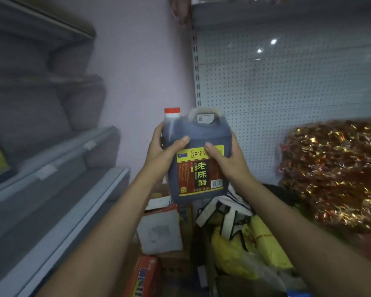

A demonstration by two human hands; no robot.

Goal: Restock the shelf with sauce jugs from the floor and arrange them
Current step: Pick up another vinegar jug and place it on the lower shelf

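Observation:
A dark sauce jug [199,168] with a red cap, a top handle and a yellow, black and red label is held upright in mid-air at the centre of the head view. My left hand [162,151] grips its left side below the cap, thumb across the front. My right hand [227,158] grips its right side, thumb on the label's top edge. Grey metal shelves [58,189] run along the left. The jug hangs between them and the pegboard shelving [287,86] on the right.
Below the jug the floor is crowded with cardboard boxes [159,230], an orange carton [146,275], a yellow bag [251,243] and a black and white bag. A large bag of gold and red wrapped goods [334,174] fills the right. A pale wall stands behind.

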